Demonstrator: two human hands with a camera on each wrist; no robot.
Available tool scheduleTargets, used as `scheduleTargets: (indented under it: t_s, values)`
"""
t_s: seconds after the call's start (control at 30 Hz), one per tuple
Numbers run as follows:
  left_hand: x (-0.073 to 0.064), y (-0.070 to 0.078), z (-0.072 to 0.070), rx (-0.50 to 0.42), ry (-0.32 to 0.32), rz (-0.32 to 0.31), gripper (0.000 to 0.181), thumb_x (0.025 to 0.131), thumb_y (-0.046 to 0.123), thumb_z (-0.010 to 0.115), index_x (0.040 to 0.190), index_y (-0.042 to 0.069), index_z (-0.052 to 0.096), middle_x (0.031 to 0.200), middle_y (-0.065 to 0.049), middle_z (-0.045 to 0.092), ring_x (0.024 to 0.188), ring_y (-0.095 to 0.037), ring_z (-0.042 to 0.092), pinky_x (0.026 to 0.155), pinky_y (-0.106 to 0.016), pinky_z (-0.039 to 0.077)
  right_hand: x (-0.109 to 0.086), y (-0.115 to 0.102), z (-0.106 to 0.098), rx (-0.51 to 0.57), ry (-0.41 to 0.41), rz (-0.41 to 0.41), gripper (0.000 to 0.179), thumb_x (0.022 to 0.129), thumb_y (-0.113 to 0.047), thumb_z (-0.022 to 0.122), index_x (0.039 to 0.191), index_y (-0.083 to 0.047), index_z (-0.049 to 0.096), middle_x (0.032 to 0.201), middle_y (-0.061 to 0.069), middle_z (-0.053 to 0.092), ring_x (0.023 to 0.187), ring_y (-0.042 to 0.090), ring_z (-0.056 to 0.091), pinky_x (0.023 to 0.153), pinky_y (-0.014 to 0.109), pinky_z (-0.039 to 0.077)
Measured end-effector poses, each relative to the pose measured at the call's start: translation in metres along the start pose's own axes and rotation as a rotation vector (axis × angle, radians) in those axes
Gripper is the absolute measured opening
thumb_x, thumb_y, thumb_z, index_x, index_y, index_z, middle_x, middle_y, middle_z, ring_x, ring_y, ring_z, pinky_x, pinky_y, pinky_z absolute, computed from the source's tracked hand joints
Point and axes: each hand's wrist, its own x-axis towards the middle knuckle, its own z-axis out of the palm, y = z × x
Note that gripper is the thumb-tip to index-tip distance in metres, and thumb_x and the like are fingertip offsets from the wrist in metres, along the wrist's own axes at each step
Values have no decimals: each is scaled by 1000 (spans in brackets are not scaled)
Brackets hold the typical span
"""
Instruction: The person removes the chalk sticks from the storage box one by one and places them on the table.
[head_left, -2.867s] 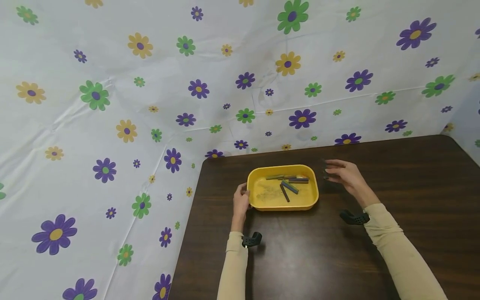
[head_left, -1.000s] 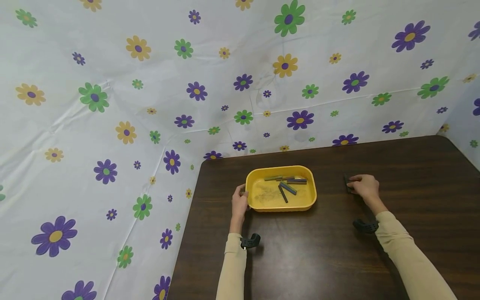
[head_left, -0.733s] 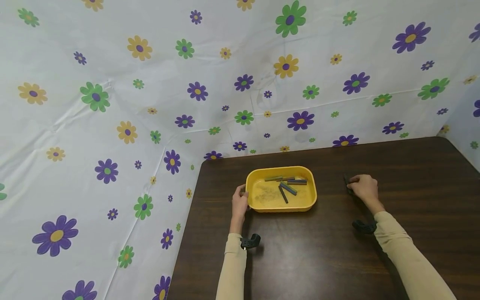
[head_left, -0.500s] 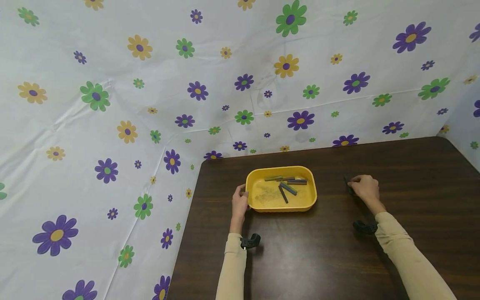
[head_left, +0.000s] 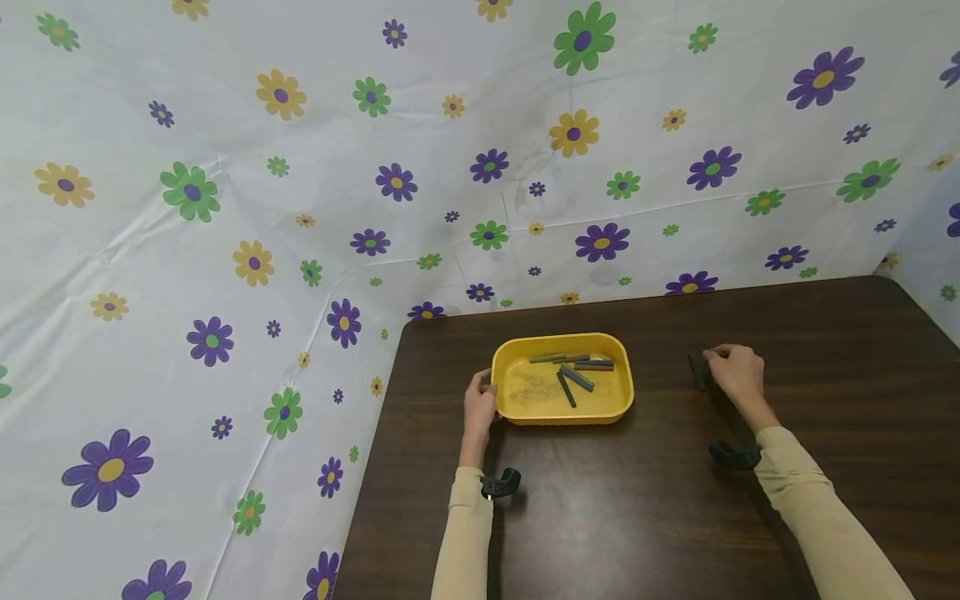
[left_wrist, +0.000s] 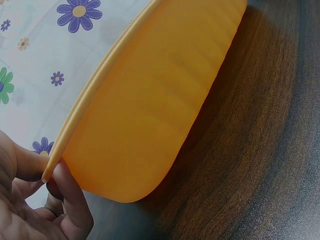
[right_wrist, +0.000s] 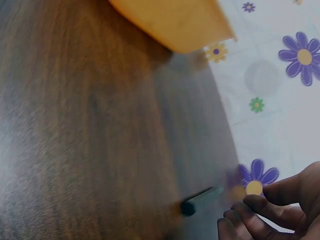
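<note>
A dark stick [head_left: 698, 372] lies flat on the table, well apart from the yellow tray [head_left: 525, 397] at the tray's 3 o'clock, its length running roughly from 12 to 6. Your right hand [head_left: 738, 372] is just beside it, on its 3 o'clock side, with the fingers loosely bent and the thumb near the forefinger; the gap is narrow, nothing shows in it, and the right wrist view shows a small space between your fingertips and the stick. Your left hand [head_left: 480, 404] is at the tray's 9 o'clock, pinching the rim between thumb and fingers, as the left wrist view shows up close. Inside the tray, sticks lie scattered towards the far and right parts: an olive stick [head_left: 547, 357] near 11 o'clock, a pair of dark sticks [head_left: 595, 365] near 2, a blue stick [head_left: 577, 379] slanting close to the middle, and a slim black stick [head_left: 567, 390] near 6. Grey smudges [head_left: 531, 385] mark the tray floor on its left half. You wear cream sleeves [head_left: 468, 533], with a black band [head_left: 501, 483] at each wrist. Tray and stick rest on a dark brown wooden table [head_left: 600, 521]. Beyond, from 9 round to 3 o'clock, hangs a white cloth [head_left: 315, 142] printed with purple, green and yellow flowers.
</note>
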Motion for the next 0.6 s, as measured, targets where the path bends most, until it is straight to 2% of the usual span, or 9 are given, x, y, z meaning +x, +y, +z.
scheduleTargets:
  t_s: [0.3, 0.6]
  values:
    - [0, 0, 0, 14, 12, 13, 35, 109, 12, 50, 142, 7, 59, 101, -20, 59, 59, -13, 48, 54, -29, 44, 0, -20, -4, 35, 60, -53, 43, 108, -21, 49, 122, 16, 66, 118, 37, 65, 106, 54, 58, 87, 64, 46]
    - [-1, 1, 1, 34, 22, 3, 35, 109, 12, 50, 142, 9, 59, 104, -21, 60, 62, -14, 50, 55, -30, 46, -11, -56, -9, 72, 57, -85, 44, 109, -25, 49, 126, 13, 65, 120, 35, 64, 108, 51, 59, 88, 62, 47]
